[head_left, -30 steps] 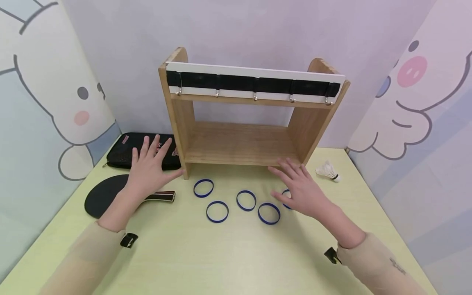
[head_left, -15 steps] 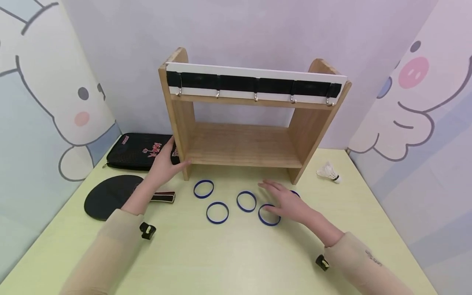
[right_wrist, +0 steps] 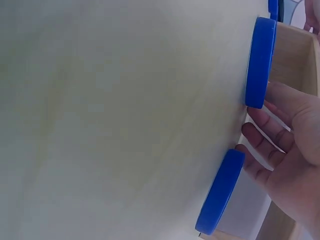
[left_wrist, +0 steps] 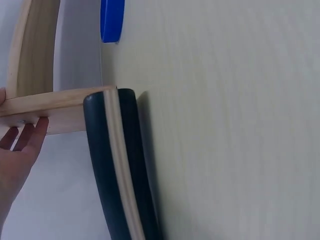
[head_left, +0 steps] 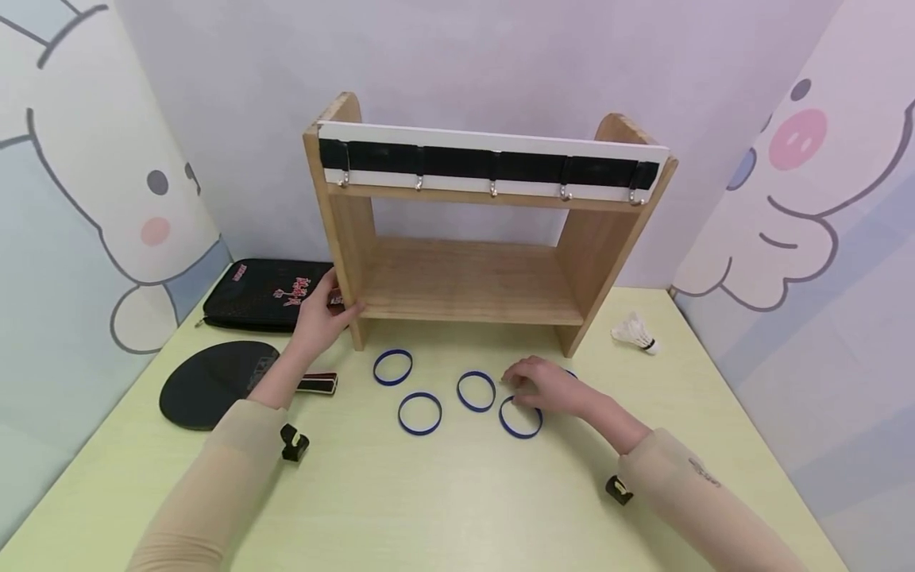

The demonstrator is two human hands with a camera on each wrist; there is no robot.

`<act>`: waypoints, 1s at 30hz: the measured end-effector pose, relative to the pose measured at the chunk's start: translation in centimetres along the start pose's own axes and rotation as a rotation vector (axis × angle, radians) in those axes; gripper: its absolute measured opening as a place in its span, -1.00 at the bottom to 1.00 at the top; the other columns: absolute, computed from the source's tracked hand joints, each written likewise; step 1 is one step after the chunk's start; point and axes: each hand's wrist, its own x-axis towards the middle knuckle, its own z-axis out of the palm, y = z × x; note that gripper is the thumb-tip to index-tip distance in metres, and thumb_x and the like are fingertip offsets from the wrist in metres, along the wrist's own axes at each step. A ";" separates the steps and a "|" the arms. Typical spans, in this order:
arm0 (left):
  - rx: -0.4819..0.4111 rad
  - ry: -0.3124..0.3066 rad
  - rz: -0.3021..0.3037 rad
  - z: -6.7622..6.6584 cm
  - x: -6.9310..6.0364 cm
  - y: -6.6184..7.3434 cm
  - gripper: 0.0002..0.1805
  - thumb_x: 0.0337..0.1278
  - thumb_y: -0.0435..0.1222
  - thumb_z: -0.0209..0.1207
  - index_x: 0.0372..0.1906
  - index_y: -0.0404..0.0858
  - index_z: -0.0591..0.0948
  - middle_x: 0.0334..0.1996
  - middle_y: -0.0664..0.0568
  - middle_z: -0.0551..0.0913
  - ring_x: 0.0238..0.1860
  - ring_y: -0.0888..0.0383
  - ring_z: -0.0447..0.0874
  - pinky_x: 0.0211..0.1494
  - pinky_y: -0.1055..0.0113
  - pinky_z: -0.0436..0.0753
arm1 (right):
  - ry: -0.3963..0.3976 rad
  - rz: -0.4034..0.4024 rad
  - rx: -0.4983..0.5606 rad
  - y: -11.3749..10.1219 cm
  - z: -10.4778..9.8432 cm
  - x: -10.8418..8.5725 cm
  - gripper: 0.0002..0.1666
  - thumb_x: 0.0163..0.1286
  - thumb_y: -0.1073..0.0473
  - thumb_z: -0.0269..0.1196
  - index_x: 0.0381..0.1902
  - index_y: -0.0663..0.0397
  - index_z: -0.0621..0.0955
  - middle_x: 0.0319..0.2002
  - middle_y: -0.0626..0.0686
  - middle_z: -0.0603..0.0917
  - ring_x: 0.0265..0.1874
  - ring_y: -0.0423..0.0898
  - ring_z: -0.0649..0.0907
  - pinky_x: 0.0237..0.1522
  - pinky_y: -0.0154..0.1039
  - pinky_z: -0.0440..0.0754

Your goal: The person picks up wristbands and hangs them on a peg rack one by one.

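Observation:
My left hand (head_left: pixel 319 318) grips the left side panel of a small wooden shelf (head_left: pixel 468 278), thumb on the front edge and fingers on the outer face. In the left wrist view those fingers (left_wrist: pixel 35 135) rest against the panel. Low over the table, my right hand (head_left: pixel 550 387) is bent above the far edge of a blue ring (head_left: pixel 520 434). The right wrist view has its thumb close behind one blue ring (right_wrist: pixel 260 62), and another blue ring (right_wrist: pixel 220 192) by the fingertips; contact is unclear. Several thin blue rings lie flat before the shelf, one mostly hidden behind the right hand.
Metal hooks (head_left: pixel 493 189) line a white and black strip across the shelf's top. At left lie a black table tennis bat (head_left: pixel 207 385) and a black zip case (head_left: pixel 250 294). A shuttlecock (head_left: pixel 635 334) lies at right. Walls (head_left: pixel 486 63) enclose the table.
My left hand has moved right from above the bat and case onto the shelf's side panel. The right hand has come left and lower toward a ring, its fingers bending. The rings lie where they were.

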 end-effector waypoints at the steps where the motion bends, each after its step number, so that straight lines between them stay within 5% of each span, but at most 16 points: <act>1: -0.005 0.001 0.001 0.0 0.0 0.0 -0.16 0.15 -0.28 0.24 0.47 -0.14 0.08 0.24 -0.28 0.37 0.16 -0.18 0.46 -0.04 -0.01 0.64 | -0.003 -0.007 0.004 0.1 0.0 0.1 -0.69 0.13 0.17 0.40 -0.14 0.05 0.65 -0.27 -0.11 0.65 -0.25 -0.19 0.56 -0.15 -0.25 0.58; 9: -0.020 -0.007 0.005 -0.1 0.3 0.0 -0.16 0.17 -0.26 0.23 0.48 -0.09 0.06 0.21 -0.29 0.38 0.13 -0.19 0.47 -0.07 -0.05 0.64 | 0.023 -0.079 0.016 0.8 -0.1 0.6 -0.92 0.13 0.23 0.38 -0.41 -0.04 0.67 -0.39 -0.19 0.66 -0.36 -0.27 0.53 -0.23 -0.29 0.55; 21: 0.018 -0.014 -0.030 0.0 0.0 -0.2 -0.17 0.18 -0.20 0.22 0.47 -0.06 0.05 0.10 -0.29 0.44 0.03 -0.16 0.51 -0.11 -0.09 0.64 | 0.010 0.043 0.192 0.1 -1.2 -0.1 -0.89 0.20 0.29 0.31 -0.37 -0.03 0.59 -0.48 -0.18 0.56 -0.50 -0.29 0.47 -0.50 -0.41 0.51; 30: 0.030 0.023 -0.012 0.4 -0.1 -0.3 -0.18 0.16 -0.24 0.24 0.46 -0.07 0.09 0.11 -0.27 0.43 0.02 -0.17 0.52 -0.12 -0.10 0.64 | 0.060 0.070 0.278 -0.9 -2.8 -0.4 -0.88 0.23 0.26 0.31 -0.31 -0.07 0.59 -0.41 -0.18 0.60 -0.43 -0.23 0.54 -0.42 -0.38 0.58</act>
